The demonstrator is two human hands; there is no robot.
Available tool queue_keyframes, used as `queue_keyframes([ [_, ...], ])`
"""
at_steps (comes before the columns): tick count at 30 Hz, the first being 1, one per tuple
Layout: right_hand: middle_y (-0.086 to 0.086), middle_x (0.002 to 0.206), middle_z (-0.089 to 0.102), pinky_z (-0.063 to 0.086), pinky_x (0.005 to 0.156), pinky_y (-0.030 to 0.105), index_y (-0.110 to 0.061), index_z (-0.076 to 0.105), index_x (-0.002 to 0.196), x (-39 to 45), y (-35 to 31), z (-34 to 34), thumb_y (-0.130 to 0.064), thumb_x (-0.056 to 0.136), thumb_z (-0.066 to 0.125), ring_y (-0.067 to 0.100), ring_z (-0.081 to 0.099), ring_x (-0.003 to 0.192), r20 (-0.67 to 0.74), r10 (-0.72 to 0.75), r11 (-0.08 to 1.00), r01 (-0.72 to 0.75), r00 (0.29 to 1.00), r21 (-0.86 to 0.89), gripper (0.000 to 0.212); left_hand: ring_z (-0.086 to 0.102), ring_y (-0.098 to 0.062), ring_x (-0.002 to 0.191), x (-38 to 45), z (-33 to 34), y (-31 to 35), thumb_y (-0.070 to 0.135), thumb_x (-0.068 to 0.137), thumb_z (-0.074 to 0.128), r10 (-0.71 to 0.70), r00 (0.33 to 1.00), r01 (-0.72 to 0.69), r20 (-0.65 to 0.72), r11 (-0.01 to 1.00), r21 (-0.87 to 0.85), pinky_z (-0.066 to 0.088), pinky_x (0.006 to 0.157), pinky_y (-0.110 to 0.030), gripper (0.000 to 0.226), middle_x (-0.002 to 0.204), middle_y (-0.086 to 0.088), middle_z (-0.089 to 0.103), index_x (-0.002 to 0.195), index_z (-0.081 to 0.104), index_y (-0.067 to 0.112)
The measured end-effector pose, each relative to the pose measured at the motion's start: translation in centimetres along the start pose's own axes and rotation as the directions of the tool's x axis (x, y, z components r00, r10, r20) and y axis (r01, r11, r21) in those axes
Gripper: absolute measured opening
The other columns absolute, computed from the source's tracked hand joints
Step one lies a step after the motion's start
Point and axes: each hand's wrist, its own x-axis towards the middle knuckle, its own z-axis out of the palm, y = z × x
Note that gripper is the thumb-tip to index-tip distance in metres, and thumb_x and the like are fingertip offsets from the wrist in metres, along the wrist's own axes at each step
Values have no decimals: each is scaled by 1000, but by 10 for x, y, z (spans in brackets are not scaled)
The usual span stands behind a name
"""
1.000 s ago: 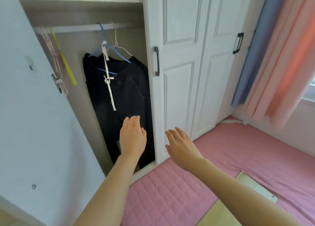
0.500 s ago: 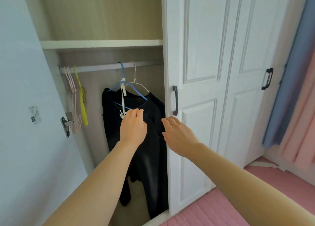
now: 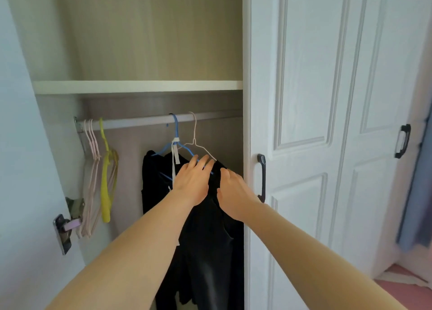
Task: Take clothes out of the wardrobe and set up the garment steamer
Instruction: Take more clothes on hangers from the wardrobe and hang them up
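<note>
Early stage: wardrobe door (image 3: 28, 169) stands open, but the black clothes (image 3: 205, 235) hang on the rail (image 3: 140, 122) inside, on the blue hanger (image 3: 174, 132) and white hanger (image 3: 195, 134), nothing taken out yet. Steamer not in view (all setup is left). Spare pink hangers (image 3: 91, 169) and yellow hanger (image 3: 106, 169) sit at the rail's left end. Left hand (image 3: 192, 181) has fingers straight and together, tips at the hanger shoulder; contact unclear. Right hand (image 3: 233, 190), just beside it, lies flat and relaxed over the cloth, gripping nothing.

Hanging unused at the rail's left end: pink hangers (image 3: 92, 169) and a yellow hanger (image 3: 106, 181). At far right, a blue curtain (image 3: 418, 204) above pink floor matting (image 3: 406, 293).
</note>
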Motion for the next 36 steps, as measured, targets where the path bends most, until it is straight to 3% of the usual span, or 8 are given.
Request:
queue_keyframes([
  [8,21,143,36,33,111,37,5,20,143,47,6,33,-20,98,37,32,39,131,-18,144,984,-145,989,-107,54,9,-27,147,9,35,-23,12,91,49,43,999,-43,13,998,42,14,119,-42,66,159,-3,18,151,21,20],
  [12,23,148,30,32,111,39,5,13,145,51,6,44,-25,101,36,34,35,135,21,190,979,-188,981,-75,59,22,-28,145,3,48,-33,7,89,52,91,992,-94,-86,995,-39,22,117,-41,61,154,-7,32,146,35,15],
  [17,15,134,41,49,93,40,-4,29,141,42,-4,57,-36,99,40,31,50,116,-59,185,981,-181,981,67,54,48,-28,128,-5,61,-46,10,89,54,74,956,-118,-284,983,-141,40,108,-41,36,132,-11,57,124,60,7],
  [21,14,131,39,45,95,43,-5,34,136,40,-17,66,-38,99,38,33,45,118,-44,106,985,-98,993,144,50,55,-16,109,-7,51,-46,29,94,33,-127,943,-4,-307,920,-393,49,89,-31,38,111,-1,62,101,65,9],
  [26,16,128,46,43,95,39,-5,45,130,45,-22,62,-24,103,25,31,43,117,-31,66,965,-56,997,255,39,51,-13,112,14,41,-53,5,86,61,-340,924,151,-175,745,-650,39,83,-20,21,135,-3,44,107,58,7],
  [31,17,133,47,48,90,27,-3,27,145,66,-21,54,-14,101,41,25,56,110,-85,109,906,-64,990,417,47,57,-15,100,37,28,-53,0,85,64,-609,792,346,52,377,-859,44,70,-14,59,125,-5,51,136,39,13],
  [34,17,130,51,47,92,31,-4,23,146,85,-24,51,-14,100,42,26,55,112,2,195,808,-162,981,566,51,63,-21,90,52,23,-57,-7,82,64,-708,603,383,368,-148,-912,54,75,-29,54,99,-4,63,130,45,6],
  [36,17,132,50,46,92,32,-4,26,145,96,-27,45,-15,101,41,28,53,116,101,244,697,-247,964,673,47,64,-23,77,56,20,-57,-9,85,61,-636,588,313,500,-391,-866,58,66,-33,40,94,-13,67,121,51,6],
])
